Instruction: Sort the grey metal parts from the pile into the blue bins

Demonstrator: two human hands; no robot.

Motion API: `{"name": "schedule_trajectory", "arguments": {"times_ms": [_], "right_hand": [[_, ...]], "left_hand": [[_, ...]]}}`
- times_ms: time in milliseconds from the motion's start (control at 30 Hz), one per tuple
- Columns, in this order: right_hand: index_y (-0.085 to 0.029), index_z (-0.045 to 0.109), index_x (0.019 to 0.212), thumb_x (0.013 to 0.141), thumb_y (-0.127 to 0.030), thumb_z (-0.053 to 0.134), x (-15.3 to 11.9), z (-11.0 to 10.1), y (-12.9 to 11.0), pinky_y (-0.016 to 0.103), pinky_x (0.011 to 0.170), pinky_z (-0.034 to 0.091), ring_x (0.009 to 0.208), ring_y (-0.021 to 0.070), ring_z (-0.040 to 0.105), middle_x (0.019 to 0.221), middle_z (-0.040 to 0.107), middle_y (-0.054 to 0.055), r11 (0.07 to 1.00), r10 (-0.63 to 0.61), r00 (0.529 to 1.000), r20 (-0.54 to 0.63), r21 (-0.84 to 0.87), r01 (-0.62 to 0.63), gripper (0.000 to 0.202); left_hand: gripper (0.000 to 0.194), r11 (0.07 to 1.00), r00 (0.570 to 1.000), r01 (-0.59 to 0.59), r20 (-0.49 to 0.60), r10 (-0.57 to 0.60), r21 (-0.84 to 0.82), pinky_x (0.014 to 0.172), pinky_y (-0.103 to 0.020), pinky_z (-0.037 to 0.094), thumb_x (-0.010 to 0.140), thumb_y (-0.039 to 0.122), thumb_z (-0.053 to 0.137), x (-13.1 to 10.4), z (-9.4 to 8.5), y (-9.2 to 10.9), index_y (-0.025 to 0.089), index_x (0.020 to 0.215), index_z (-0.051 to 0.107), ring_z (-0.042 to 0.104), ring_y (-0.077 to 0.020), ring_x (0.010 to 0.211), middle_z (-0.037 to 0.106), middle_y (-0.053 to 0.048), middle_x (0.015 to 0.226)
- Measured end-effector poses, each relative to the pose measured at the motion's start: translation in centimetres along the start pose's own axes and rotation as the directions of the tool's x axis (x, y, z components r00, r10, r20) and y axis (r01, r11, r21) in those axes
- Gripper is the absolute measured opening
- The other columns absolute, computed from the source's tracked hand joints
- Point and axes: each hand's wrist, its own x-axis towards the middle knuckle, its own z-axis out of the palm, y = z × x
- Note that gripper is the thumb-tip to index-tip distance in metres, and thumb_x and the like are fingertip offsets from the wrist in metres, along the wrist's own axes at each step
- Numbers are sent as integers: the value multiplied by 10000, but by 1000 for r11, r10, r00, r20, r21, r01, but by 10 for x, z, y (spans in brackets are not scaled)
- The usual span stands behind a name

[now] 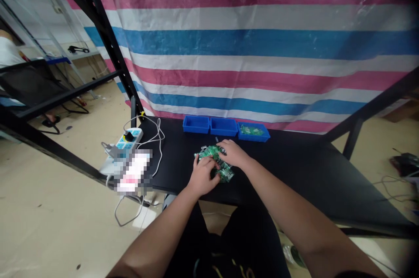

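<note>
A heap of small green circuit boards (225, 173) lies on the black tabletop in front of me, with some silvery parts among them. My left hand (203, 176) rests on the near left side of the heap, fingers bent over the boards and thumb apart. From the right, my right hand (233, 153) reaches over the heap's far side, its fingers extended onto the boards. Both hands touch the heap, and neither shows a board clearly gripped. The undersides of the fingers are hidden.
Behind the heap stand a left blue bin (196, 125), a middle blue bin (224, 127) and a right blue bin (254, 132) holding green boards. A power strip (132, 135) with white cables and a blurred phone-like object (133, 173) occupy the left end. Striped sheeting (235, 42) hangs behind.
</note>
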Motion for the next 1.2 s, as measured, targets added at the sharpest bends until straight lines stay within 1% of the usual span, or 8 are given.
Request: {"name": "schedule_trajectory", "arguments": {"times_ms": [133, 367, 500, 633, 767, 867, 1033, 1200], "right_hand": [[-167, 688, 1222, 797, -154, 628, 3, -3, -2, 380, 962, 461, 1010, 259, 569, 1080, 679, 97, 1000, -8, 1000, 4, 18, 8, 430], [-186, 635, 1336, 739, -260, 718, 15, -3, -6, 395, 988, 439, 1095, 292, 513, 1240, 610, 122, 999, -20, 994, 107, 41, 15, 607], [-207, 689, 1154, 680, -232, 759, 21, -10, -6, 391, 951, 457, 1036, 281, 520, 1097, 605, 91, 995, -72, 993, 88, 75, 66, 480], [-215, 690, 997, 723, -188, 733, 14, -18, 2, 340, 850, 500, 887, 200, 578, 1022, 572, 46, 954, -70, 997, -28, 291, 75, 278], [-210, 704, 893, 731, -365, 803, -8, -18, 22, 315, 709, 544, 734, 150, 597, 971, 582, 27, 770, 120, 982, -144, 638, 0, 246], [-192, 691, 818, 700, -462, 842, -30, -13, 43, 298, 619, 542, 646, 141, 614, 835, 615, 11, 610, 359, 893, -272, 792, -4, 331], [-190, 640, 702, 705, -489, 852, -59, -1, 69, 207, 363, 352, 416, 68, 386, 511, 418, -82, 402, 734, 581, -351, 915, 46, 367], [-177, 681, 799, 620, -455, 906, -69, 3, 74, 203, 423, 467, 496, 75, 509, 630, 558, -49, 188, 804, 541, -247, 969, 162, 400]], "left_hand": [[186, 1000, 1000, 0, -1, 0, 2, 1249, -572, 78, 828, 263, 656, 0, 0, 0, 275, 1010, 620, 497, -253, 1349, 678, -31, 1131], [187, 1000, 1000, -3, -2, 3, 10, 1251, -574, 80, 822, 249, 656, 0, 1, 0, 277, 1004, 621, 498, -256, 1346, 675, -26, 1146], [185, 1000, 1000, -5, -13, 5, 3, 1247, -582, 81, 823, 247, 658, 0, 2, -1, 280, 1001, 622, 509, -252, 1330, 675, -16, 1136], [190, 1000, 1000, -1, -11, 1, -1, 1252, -571, 72, 824, 248, 660, 0, 2, -1, 279, 1008, 620, 511, -252, 1327, 678, -24, 1126], [187, 1000, 1000, 5, -6, -5, -5, 1254, -566, 65, 829, 252, 660, 0, 1, 0, 279, 1011, 622, 505, -250, 1338, 679, -27, 1125], [181, 1000, 1000, 8, -9, -8, -11, 1253, -561, 67, 829, 250, 660, 0, 2, 0, 276, 1004, 620, 501, -248, 1344, 680, -26, 1129], [182, 1000, 1000, 5, -8, -5, -13, 1250, -558, 65, 827, 235, 653, 0, 3, -1, 279, 999, 612, 500, -239, 1350, 682, -11, 1130], [180, 1000, 1000, 10, -5, -10, 4, 1248, -562, 71, 825, 234, 647, 1, 4, -1, 276, 996, 609, 504, -252, 1347, 682, -22, 1125]]}}
